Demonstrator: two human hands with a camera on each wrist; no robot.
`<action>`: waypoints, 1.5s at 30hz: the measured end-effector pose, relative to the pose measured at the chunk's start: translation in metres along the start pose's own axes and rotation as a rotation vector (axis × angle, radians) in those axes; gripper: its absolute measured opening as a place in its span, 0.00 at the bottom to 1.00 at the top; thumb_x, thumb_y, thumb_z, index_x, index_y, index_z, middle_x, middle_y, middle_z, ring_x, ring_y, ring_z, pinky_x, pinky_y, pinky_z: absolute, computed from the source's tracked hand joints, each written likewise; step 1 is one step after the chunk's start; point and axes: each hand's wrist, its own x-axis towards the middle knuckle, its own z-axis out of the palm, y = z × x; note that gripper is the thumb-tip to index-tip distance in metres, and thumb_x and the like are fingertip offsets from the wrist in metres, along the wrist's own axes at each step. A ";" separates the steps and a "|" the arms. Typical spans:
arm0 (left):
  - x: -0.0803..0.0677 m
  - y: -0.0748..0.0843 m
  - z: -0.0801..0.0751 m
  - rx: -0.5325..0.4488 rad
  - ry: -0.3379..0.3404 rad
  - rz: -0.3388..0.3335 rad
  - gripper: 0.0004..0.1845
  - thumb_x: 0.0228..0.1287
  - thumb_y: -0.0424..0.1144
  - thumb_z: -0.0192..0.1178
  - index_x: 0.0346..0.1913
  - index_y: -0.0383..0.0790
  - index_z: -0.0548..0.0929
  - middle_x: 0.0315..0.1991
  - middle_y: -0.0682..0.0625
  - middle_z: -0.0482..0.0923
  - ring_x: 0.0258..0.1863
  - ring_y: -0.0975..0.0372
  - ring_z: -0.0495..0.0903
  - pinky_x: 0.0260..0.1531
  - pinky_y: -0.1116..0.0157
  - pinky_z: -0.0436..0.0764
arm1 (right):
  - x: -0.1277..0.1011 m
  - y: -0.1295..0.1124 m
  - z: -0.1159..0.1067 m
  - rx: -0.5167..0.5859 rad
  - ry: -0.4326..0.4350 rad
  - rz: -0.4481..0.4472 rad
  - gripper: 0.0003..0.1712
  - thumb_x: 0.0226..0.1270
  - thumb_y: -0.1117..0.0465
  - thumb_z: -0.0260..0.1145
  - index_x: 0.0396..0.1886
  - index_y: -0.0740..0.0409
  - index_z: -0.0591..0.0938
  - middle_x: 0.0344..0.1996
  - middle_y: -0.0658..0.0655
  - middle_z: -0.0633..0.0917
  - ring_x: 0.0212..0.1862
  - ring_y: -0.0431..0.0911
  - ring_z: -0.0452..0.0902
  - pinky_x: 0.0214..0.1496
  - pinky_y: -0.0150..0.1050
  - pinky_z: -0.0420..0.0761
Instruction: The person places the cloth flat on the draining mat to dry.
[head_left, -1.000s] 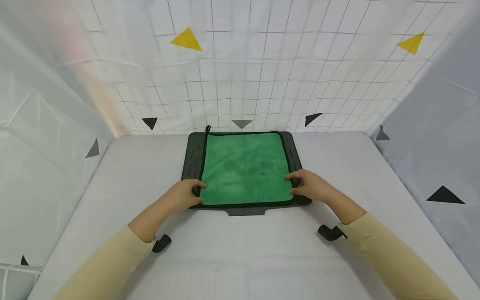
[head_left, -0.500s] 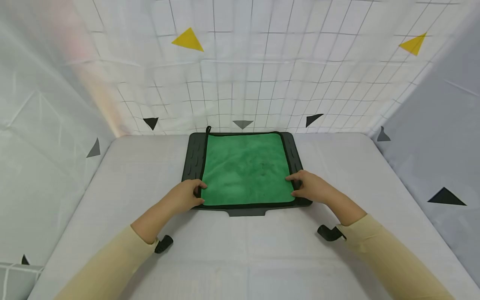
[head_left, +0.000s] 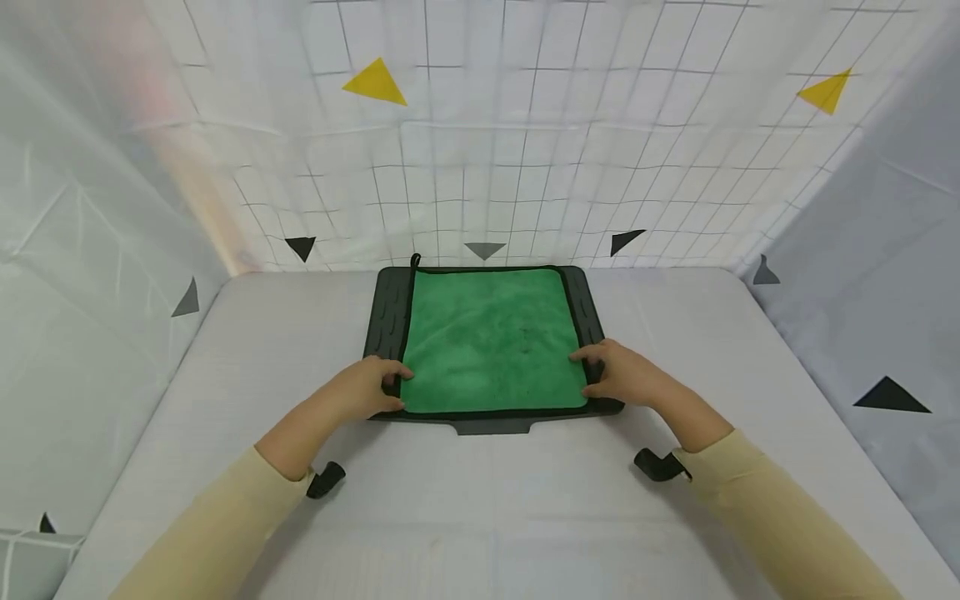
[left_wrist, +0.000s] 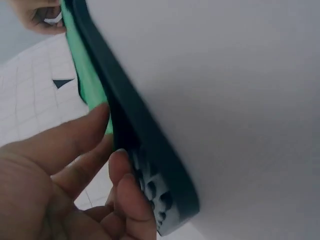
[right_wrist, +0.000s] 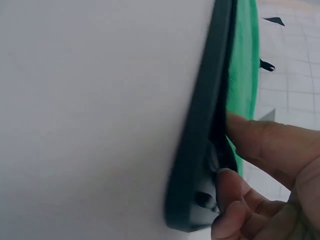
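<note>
A green towel (head_left: 491, 337) with black edging and a small hanging loop lies spread over a dark ridged mat (head_left: 387, 312), which shows at both sides and has a tab at its front. My left hand (head_left: 363, 387) holds the towel's left edge near the front corner. On the opposite edge my right hand (head_left: 622, 372) does likewise. In the left wrist view the left thumb and forefinger touch the towel (left_wrist: 85, 75) while other fingers curl beside its edge, over the mat's bumps (left_wrist: 157, 197). The right wrist view shows the towel's edging between thumb and curled fingers (right_wrist: 235, 195). Fingertips are partly hidden.
A white-covered table (head_left: 487, 500) supports the mat. Behind it rises a white gridded sheet (head_left: 480, 125) with yellow and black triangles, and pale sheets hang at both sides. Black wrist cameras (head_left: 326, 481) poke out of the tan sleeves (head_left: 217, 533).
</note>
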 end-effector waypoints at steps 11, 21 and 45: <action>0.016 -0.003 -0.016 -0.084 0.064 0.049 0.24 0.69 0.40 0.65 0.65 0.38 0.78 0.53 0.41 0.77 0.49 0.52 0.77 0.48 0.52 0.79 | 0.017 0.004 -0.016 0.013 0.083 -0.052 0.27 0.69 0.60 0.69 0.65 0.64 0.77 0.54 0.70 0.78 0.40 0.51 0.79 0.42 0.48 0.80; 0.022 0.002 -0.002 0.283 0.034 0.063 0.46 0.57 0.55 0.73 0.75 0.44 0.67 0.75 0.39 0.59 0.73 0.35 0.53 0.63 0.33 0.60 | 0.026 0.000 0.002 -0.190 0.065 -0.205 0.44 0.59 0.45 0.76 0.71 0.56 0.73 0.74 0.67 0.62 0.74 0.68 0.53 0.67 0.72 0.57; 0.031 -0.001 -0.011 0.312 0.091 0.063 0.43 0.65 0.60 0.64 0.77 0.45 0.64 0.78 0.37 0.50 0.75 0.34 0.46 0.70 0.35 0.49 | 0.032 0.000 -0.027 -0.116 -0.016 -0.169 0.36 0.69 0.52 0.70 0.70 0.65 0.72 0.71 0.74 0.64 0.73 0.70 0.53 0.70 0.68 0.58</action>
